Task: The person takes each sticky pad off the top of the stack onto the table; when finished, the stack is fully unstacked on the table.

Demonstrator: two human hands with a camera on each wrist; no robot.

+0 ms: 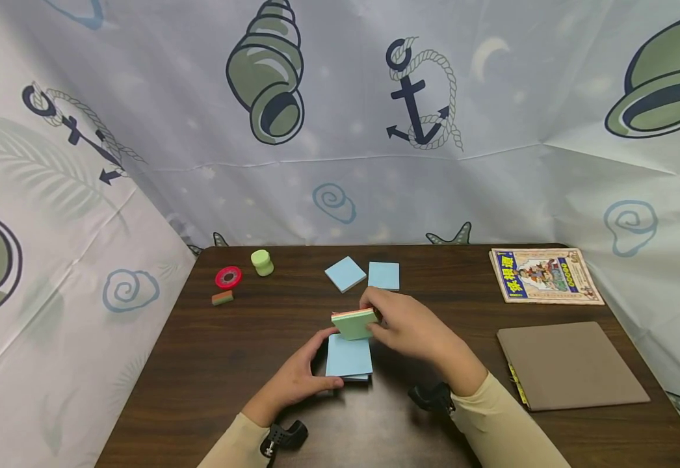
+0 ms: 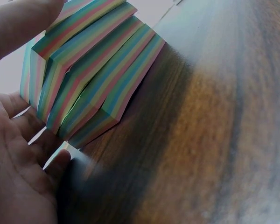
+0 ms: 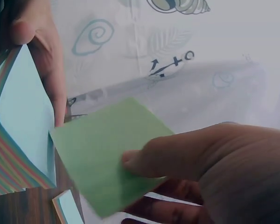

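In the head view my right hand (image 1: 413, 328) pinches a sticky-note pad (image 1: 353, 323), its green face toward me, just above a stack of sticky-note pads (image 1: 348, 356). The right wrist view shows the thumb pressed on the green face, fingers behind. My left hand (image 1: 300, 380) holds the stack, thumb along the near side and fingers at the left and far side. Striped edges of several pads (image 2: 98, 70) show in the left wrist view, slightly uneven. The stack's top sheet is light blue. Farther back lie two more light-blue pads, one turned (image 1: 346, 274) and one square-on (image 1: 383, 276).
At the back left are a red ring-shaped roll (image 1: 228, 277), a light-green waisted object (image 1: 262, 262) and a small orange-and-green block (image 1: 222, 298). Printed booklets (image 1: 550, 276) and a brown folder (image 1: 574, 366) lie on the right. Patterned cloth (image 1: 340, 117) hangs behind the dark wooden table (image 1: 188, 383).
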